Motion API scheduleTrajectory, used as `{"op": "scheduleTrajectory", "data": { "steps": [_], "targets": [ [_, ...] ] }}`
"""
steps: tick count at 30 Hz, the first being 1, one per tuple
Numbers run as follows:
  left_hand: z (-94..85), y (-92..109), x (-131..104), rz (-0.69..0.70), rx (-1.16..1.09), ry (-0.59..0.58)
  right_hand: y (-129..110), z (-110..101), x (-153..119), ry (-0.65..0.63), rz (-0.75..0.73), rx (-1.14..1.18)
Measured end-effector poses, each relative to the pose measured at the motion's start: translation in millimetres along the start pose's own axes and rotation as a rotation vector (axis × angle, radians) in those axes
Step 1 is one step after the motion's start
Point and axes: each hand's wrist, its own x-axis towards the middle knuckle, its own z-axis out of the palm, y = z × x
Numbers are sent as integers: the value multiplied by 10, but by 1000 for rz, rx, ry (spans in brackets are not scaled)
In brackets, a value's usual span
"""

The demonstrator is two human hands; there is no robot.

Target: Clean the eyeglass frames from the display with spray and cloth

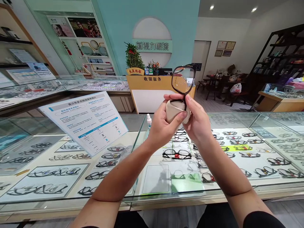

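Note:
Black-rimmed glasses (183, 79) are held up on end above the counter, one lens at the top and the other lower down in the hands. Droplets or specks show on the upper lens. My left hand (162, 122) is closed on a beige cloth (174, 110) folded around the lower lens, its thumb pressing the cloth. My right hand (197, 118) grips the glasses near the bridge, its thumb and fingers beside the cloth.
A glass display counter (156, 198) with rows of glasses inside spans the front. Black glasses (177, 154) lie below the hands. A white bottle (149, 120) stands left of them, and a printed sheet (85, 122) is further left. Behind is a cashier desk (142, 95).

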Motion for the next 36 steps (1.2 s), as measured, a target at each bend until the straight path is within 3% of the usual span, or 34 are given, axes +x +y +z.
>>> {"op": "scheduleTrajectory", "data": {
  "steps": [6, 9, 12, 17, 19, 22, 26, 28, 30, 32, 36],
  "targets": [
    [265, 214, -6, 109, 9, 268, -197, 301, -91, 64, -77, -42],
    [298, 268, 52, 116, -7, 308, -238, 333, -60, 87, -108, -80],
    [205, 288, 94, 74, -37, 190, -246, 276, -32, 81, -165, -85],
    [-4, 239, 131, -67, -136, -165, -198, 134, 15, 139, -177, -11],
    [7, 199, 136, -94, -164, -198, -169, 124, 41, 169, -133, 15],
    [141, 119, 121, -83, -179, -76, -90, 182, 64, 230, -99, 33],
    [343, 11, 73, -56, -153, 204, 98, 306, 50, 291, -123, -14],
    [377, -30, 65, -55, -120, 311, 184, 333, 42, 281, -124, -59],
    [348, -71, 85, -61, -101, 337, 227, 321, 51, 274, -125, -85],
    [264, -119, 133, -69, -121, 259, 219, 275, 78, 281, -130, -80],
    [49, -204, 245, -144, -262, -96, 123, 159, 152, 323, -151, -20]
  ]
}}
